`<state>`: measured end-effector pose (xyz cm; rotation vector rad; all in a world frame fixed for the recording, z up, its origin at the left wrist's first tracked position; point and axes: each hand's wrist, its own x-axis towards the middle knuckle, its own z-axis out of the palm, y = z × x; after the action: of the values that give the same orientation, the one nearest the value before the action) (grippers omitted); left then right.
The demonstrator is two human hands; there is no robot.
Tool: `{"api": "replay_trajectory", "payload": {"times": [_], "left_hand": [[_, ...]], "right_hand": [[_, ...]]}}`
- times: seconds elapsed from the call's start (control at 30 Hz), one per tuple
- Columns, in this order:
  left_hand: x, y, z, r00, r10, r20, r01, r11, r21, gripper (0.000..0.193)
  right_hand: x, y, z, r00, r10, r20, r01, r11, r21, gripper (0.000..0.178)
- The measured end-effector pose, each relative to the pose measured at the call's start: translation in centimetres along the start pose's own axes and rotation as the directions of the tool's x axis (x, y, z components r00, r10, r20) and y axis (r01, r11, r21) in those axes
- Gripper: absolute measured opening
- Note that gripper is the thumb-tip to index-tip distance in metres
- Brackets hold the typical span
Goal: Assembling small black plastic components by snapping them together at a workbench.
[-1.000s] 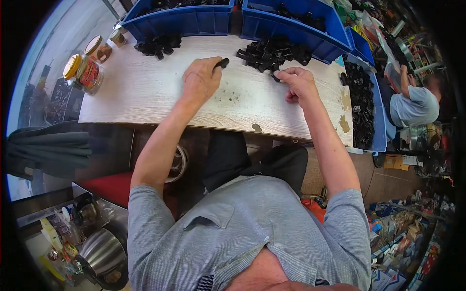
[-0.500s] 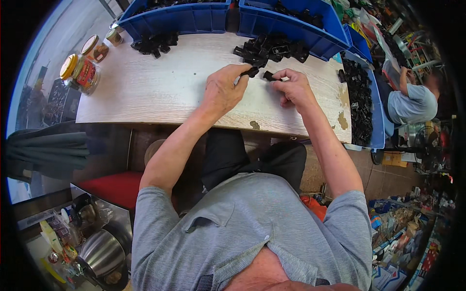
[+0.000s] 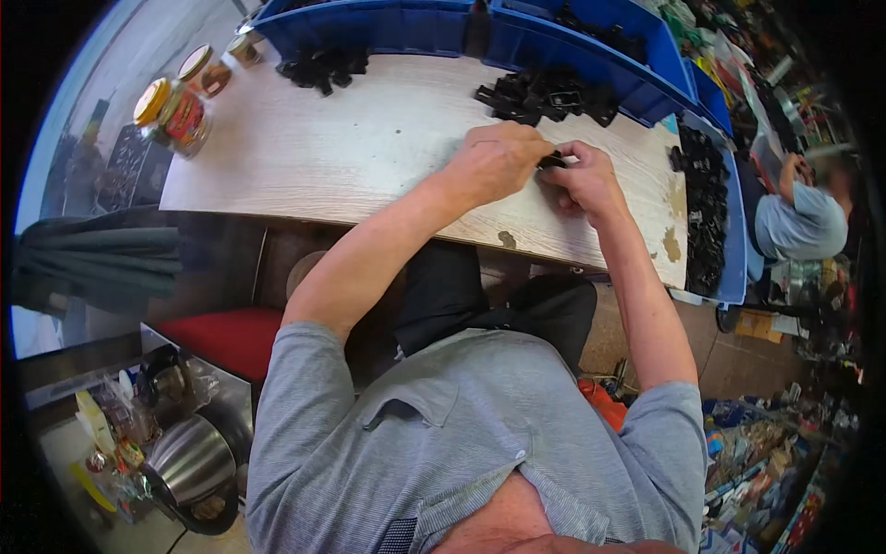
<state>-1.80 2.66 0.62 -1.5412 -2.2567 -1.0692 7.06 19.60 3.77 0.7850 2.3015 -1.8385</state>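
Sits at a whitish wood-grain tabletop (image 3: 369,152), chipped to brown at the front edge and in patches near the right end. Has 2 blue bins along the back, a left bin (image 3: 369,32) and a right bin (image 3: 591,66), with a small pile of black plastic parts (image 3: 323,69) before the first and a larger pile (image 3: 544,97) before the other. Has 3 lidded jars at the left end, the nearest a clear yellow-lidded jar (image 3: 180,120). Has a light-blue tray (image 3: 736,231) of similar parts beside the right end. Pinches a black plastic piece (image 3: 552,161) in the right grip (image 3: 591,180), in front of the larger pile, close against the fingertips of the left grip (image 3: 498,162).

Shares the room with a co-worker (image 3: 801,222) in a grey-blue shirt at far right. Shows a red seat (image 3: 221,340) and a brushed-steel vessel (image 3: 194,459) at lower left, and brown floor tiles (image 3: 729,360) at right.

Cannot tell the left grip open from closed, with fingertips mostly hidden behind the hand. Cannot make out the exact shape of the piece, largely covered by fingers. Loses the tops of both bins to the upper edge. Cannot sort the clutter (image 3: 766,452) at lower right, crowded and bent toward the dark rim.
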Motion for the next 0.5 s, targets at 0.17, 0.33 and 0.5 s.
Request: {"api": "replay_trajectory", "payload": {"times": [0.17,0.33,0.5], "left_hand": [[0.5,-0.3,0.1,0.993,0.112,-0.024,-0.112,0.994,0.017,0.025],[0.7,0.0,0.9,0.989,0.145,-0.010,-0.144,0.989,0.040,0.027],[-0.2,-0.3,1.7,0.982,0.153,-0.114,-0.147,0.988,0.055,0.027]], "right_hand": [[-0.2,0.2,0.4,0.997,-0.042,-0.067,0.040,0.999,-0.030,0.027],[0.2,0.7,0.1,0.997,-0.078,-0.024,0.076,0.995,-0.070,0.026],[-0.3,0.2,0.5,0.996,-0.080,-0.029,0.078,0.995,-0.057,0.028]]}}
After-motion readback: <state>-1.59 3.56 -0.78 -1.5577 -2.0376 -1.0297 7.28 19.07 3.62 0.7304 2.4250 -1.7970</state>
